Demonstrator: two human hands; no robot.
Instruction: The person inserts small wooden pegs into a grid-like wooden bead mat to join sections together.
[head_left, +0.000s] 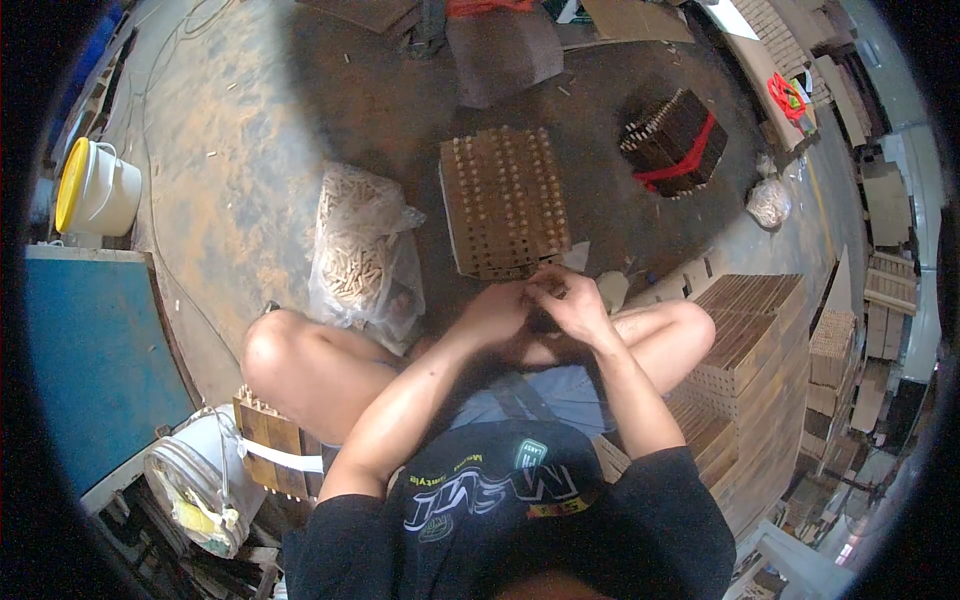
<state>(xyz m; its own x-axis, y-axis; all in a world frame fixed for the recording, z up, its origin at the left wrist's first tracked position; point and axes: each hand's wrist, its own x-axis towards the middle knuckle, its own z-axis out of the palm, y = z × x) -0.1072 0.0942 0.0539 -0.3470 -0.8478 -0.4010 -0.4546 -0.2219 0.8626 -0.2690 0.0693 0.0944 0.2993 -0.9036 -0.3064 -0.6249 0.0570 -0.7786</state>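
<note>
The left hand (497, 312) and right hand (572, 303) are brought together, fingers pinched on something small that cannot be made out, at the near edge of the brown wooden block studded with pale dowels (505, 200). A dowel could be dropped if grip slackens. A clear plastic bag of wooden dowels (358, 250) lies beside it on the floor; stacked wooden boards (745, 350) crowd the right knee.

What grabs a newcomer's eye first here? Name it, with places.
First the two hands, left hand and right hand, meeting at centre over the near edge of a stack of wooden blocks studded with dowels. Left of it lies a clear bag of wooden dowels; at far left stands a white bucket with a yellow lid.
</note>
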